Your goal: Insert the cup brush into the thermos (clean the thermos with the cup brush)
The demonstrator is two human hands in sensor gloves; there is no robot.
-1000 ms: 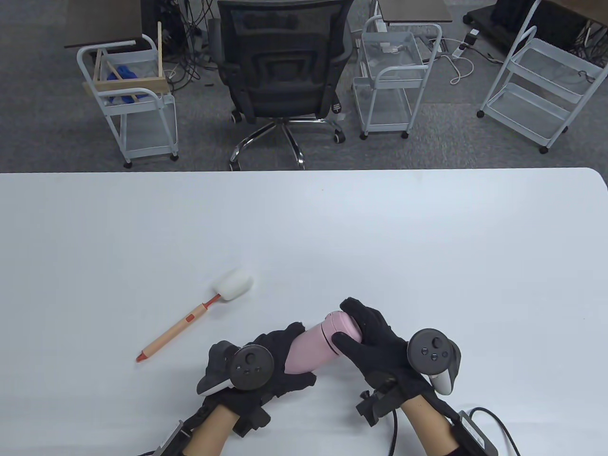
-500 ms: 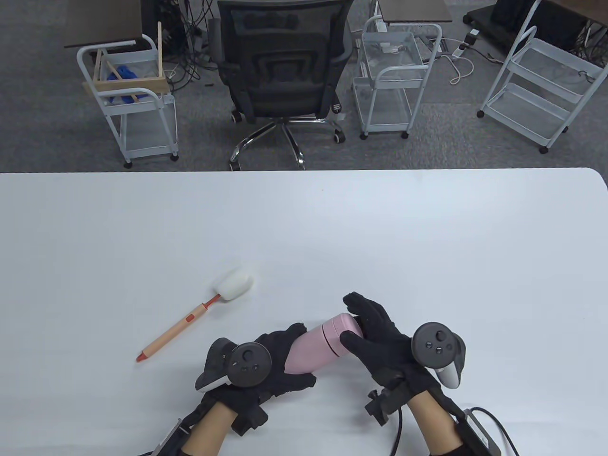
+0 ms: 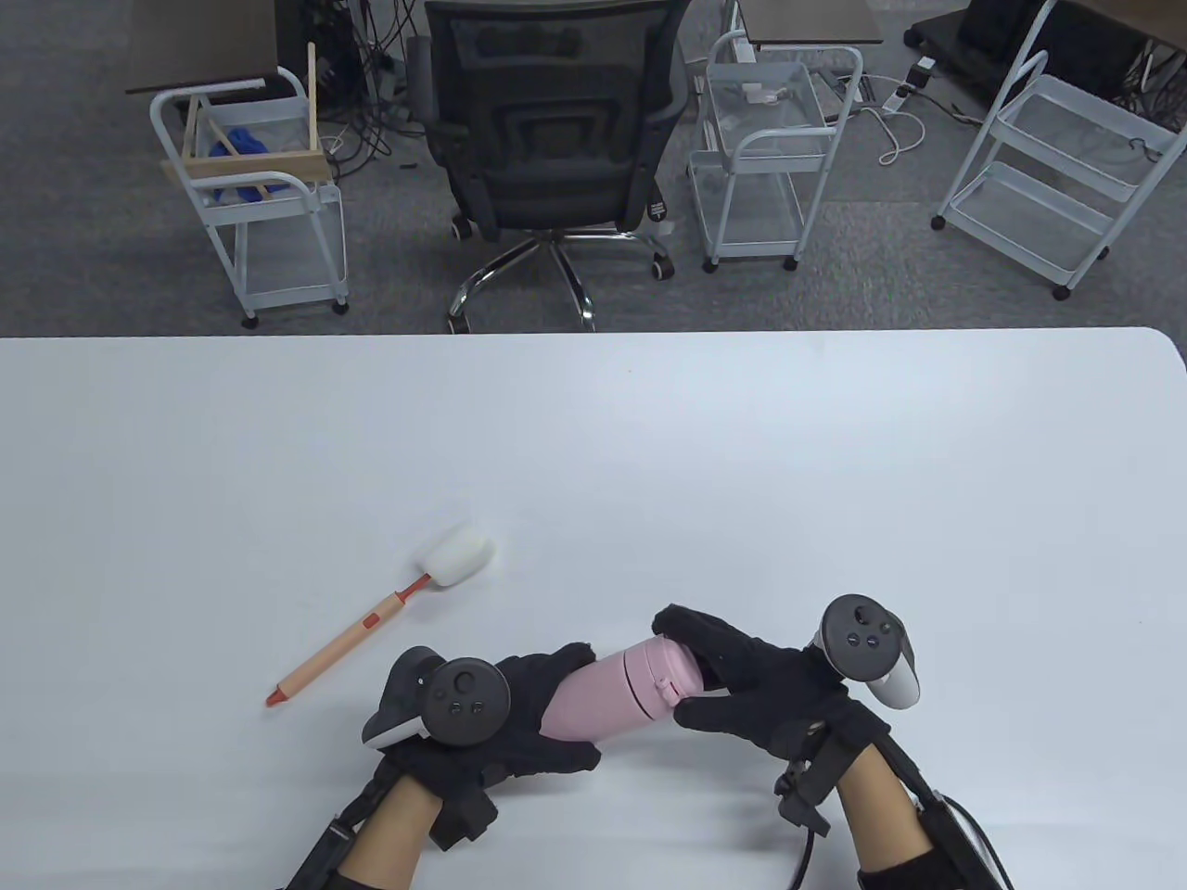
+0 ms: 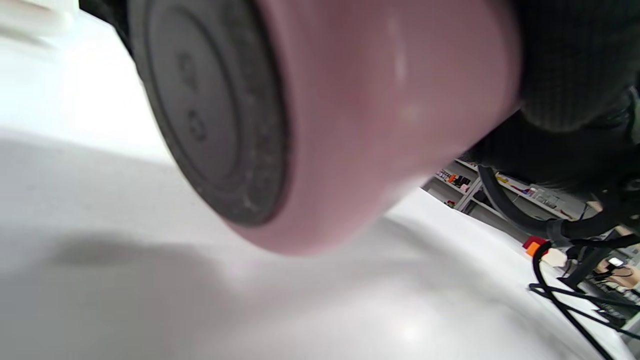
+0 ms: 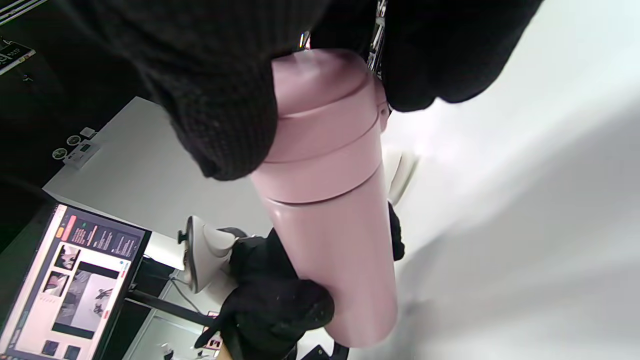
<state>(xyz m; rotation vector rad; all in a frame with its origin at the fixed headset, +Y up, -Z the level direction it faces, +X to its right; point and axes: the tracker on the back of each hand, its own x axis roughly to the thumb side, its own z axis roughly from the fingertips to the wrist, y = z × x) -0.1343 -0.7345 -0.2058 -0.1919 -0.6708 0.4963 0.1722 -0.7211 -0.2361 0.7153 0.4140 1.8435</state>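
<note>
A pink thermos (image 3: 617, 693) is held tilted above the table near the front edge, its lid still on. My left hand (image 3: 533, 709) grips its lower body; the thermos's dark base (image 4: 210, 115) fills the left wrist view. My right hand (image 3: 742, 691) grips the lid end; in the right wrist view its fingers (image 5: 225, 100) wrap the pink lid (image 5: 325, 115). The cup brush (image 3: 371, 623), with a white sponge head and a tan handle with a red tip, lies on the table to the left of both hands, untouched.
The white table (image 3: 742, 445) spreads behind the hands. Past its far edge stand a black office chair (image 3: 552, 120) and several white wire carts (image 3: 770, 148). A monitor (image 5: 75, 280) shows in the right wrist view.
Both hands have moved nearer the front edge with the thermos. The right hand has turned on the lid, its tracker swinging up and right; a latch on the lid now faces up.
</note>
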